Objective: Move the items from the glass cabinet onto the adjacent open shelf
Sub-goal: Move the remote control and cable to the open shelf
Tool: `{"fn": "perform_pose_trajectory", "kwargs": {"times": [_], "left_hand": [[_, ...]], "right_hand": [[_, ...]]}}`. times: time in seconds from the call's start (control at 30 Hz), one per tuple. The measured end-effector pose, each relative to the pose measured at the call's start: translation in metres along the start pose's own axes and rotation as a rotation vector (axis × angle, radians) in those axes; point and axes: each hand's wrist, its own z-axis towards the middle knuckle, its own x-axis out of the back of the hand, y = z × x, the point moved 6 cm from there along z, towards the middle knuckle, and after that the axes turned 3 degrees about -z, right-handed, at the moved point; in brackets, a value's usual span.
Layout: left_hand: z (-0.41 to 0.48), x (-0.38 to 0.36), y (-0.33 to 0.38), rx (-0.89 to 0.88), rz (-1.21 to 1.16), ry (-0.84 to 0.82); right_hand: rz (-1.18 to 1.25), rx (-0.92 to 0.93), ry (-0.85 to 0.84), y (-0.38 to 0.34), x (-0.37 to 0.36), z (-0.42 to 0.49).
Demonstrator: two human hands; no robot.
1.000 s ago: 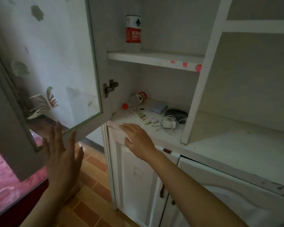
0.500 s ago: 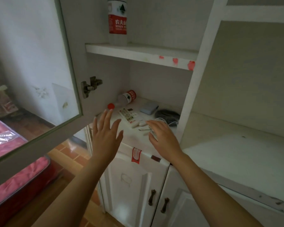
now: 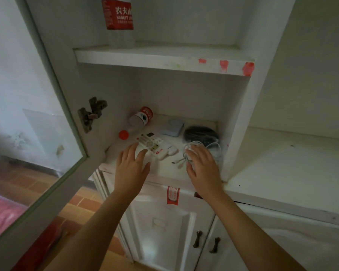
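The glass cabinet door (image 3: 47,133) stands swung open to the left. On the cabinet's lower shelf (image 3: 164,171) lie a water bottle (image 3: 139,120) on its side, a white remote control (image 3: 155,145), a small pale blue box (image 3: 173,128), a coiled black cable (image 3: 201,133) and a white charger cable (image 3: 200,149). My left hand (image 3: 131,167) hovers open, fingertips at the remote's near end. My right hand (image 3: 203,165) rests over the white charger cable, fingers spread. A second water bottle (image 3: 118,16) stands on the upper shelf. The adjacent open shelf (image 3: 282,165) is on the right.
A white upright panel (image 3: 239,124) divides the cabinet from the open shelf. Below are white cupboard doors with two dark handles (image 3: 205,241) and a red-and-white sticker (image 3: 173,194). Brick-pattern floor (image 3: 82,204) lies at lower left.
The door has swung further open. My left hand left the door and reached in to the remote. My right hand moved from the shelf's front edge onto the white cable.
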Motion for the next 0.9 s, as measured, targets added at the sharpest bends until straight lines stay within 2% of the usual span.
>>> {"fn": "perform_pose_trajectory", "kwargs": {"times": [0.17, 0.33, 0.63, 0.9], "left_hand": [[0.014, -0.013, -0.013, 0.0, -0.096, -0.034], [0.039, -0.022, -0.009, -0.015, -0.215, -0.049], [0.051, -0.016, -0.017, 0.023, -0.338, -0.004], [0.052, -0.02, -0.027, 0.067, -0.34, -0.009]], "right_hand": [[-0.034, -0.066, 0.094, 0.008, -0.006, -0.003], [0.079, -0.22, 0.141, 0.013, -0.006, -0.002], [-0.081, -0.301, -0.31, 0.021, -0.022, 0.033], [-0.125, -0.363, -0.354, 0.026, -0.025, 0.046]]}}
